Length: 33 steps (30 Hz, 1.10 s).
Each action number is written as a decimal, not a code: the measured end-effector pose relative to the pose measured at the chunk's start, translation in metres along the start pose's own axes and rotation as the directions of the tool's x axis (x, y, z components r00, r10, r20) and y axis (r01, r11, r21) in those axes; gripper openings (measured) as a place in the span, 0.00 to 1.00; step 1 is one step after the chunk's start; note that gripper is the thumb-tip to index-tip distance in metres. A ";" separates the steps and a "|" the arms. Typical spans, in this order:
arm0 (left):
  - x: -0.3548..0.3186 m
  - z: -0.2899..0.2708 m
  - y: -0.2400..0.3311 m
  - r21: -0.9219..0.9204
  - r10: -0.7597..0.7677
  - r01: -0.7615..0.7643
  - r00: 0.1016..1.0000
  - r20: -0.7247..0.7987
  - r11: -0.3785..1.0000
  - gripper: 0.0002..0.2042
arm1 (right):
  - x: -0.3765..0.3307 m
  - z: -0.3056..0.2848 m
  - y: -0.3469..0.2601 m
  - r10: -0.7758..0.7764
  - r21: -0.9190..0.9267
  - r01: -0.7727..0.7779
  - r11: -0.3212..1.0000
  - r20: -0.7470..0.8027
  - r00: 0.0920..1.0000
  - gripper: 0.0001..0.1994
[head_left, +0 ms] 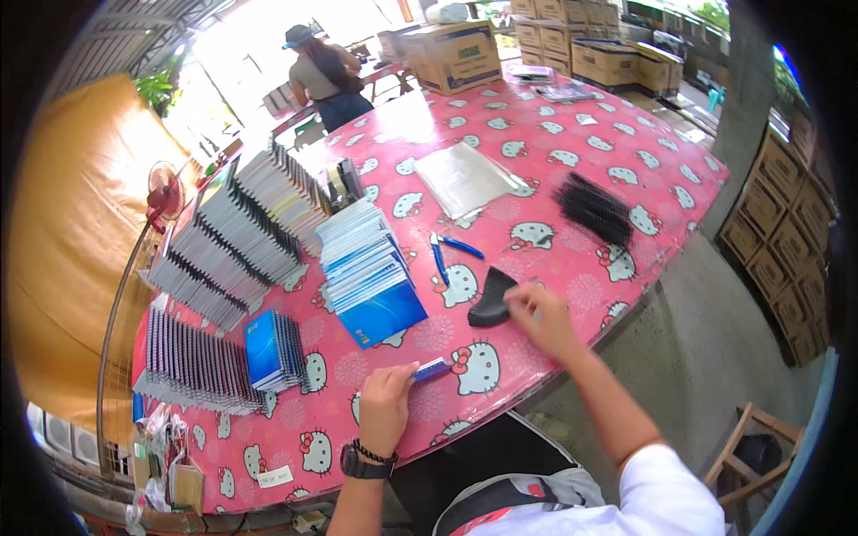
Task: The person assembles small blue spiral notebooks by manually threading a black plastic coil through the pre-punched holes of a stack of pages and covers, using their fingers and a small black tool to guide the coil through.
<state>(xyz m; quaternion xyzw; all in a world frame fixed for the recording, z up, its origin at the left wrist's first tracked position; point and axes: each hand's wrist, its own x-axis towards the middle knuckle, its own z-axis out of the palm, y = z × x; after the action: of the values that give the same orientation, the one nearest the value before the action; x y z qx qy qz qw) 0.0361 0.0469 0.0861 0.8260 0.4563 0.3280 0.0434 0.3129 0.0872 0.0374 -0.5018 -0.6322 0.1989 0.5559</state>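
Observation:
My left hand [386, 398], with a dark watch on its wrist, is closed on a narrow blue booklet [432, 370] seen nearly edge-on over the near part of the table. Fingers curled together, my right hand [542, 320] hovers beside a black fan-shaped object [492, 300]; whether anything thin is pinched in it cannot be made out. Pliers with blue handles [440, 259] lie spread just beyond. Farther right rests a bundle of thin black binding coils [594, 211]. A leaning row of blue-covered booklets [382, 314] stands left of the pliers.
Several rows of spiral-bound notebooks [201, 362] fill the table's left side, near a small blue stack [274, 350]. Clear plastic sheets [465, 179] lie mid-table on the pink patterned cover [536, 277]. Cartons [453, 58] stand at the back; a person [323, 80] is beyond the table.

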 end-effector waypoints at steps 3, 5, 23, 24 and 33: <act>-0.005 0.007 0.012 -0.034 0.011 -0.013 0.998 -0.058 0.999 0.13 | 0.057 -0.064 0.045 -0.004 -0.350 -0.044 0.936 -0.137 0.991 0.09; -0.001 0.009 0.016 -0.090 -0.021 0.012 0.995 -0.100 0.996 0.14 | 0.083 -0.105 0.084 -0.121 -0.640 -0.027 0.768 -0.186 0.975 0.09; -0.015 0.013 0.013 0.061 0.096 -0.089 0.987 -0.129 0.994 0.19 | 0.002 0.000 -0.056 -0.032 -0.075 0.069 0.995 0.407 0.913 0.14; -0.015 0.013 0.015 0.060 0.082 -0.075 0.988 -0.128 0.995 0.19 | -0.004 0.012 -0.058 -0.026 -0.093 0.062 0.994 0.346 0.938 0.14; -0.018 0.015 0.015 0.075 0.098 -0.086 0.980 -0.172 0.993 0.17 | -0.023 0.066 -0.066 -0.021 -0.112 0.054 0.992 0.278 0.960 0.13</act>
<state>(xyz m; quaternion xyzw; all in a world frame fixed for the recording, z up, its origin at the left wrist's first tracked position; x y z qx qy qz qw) 0.0489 0.0278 0.0706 0.8152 0.4303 0.3855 -0.0398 0.2229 0.0601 0.0595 -0.4891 -0.7235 0.2186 0.4354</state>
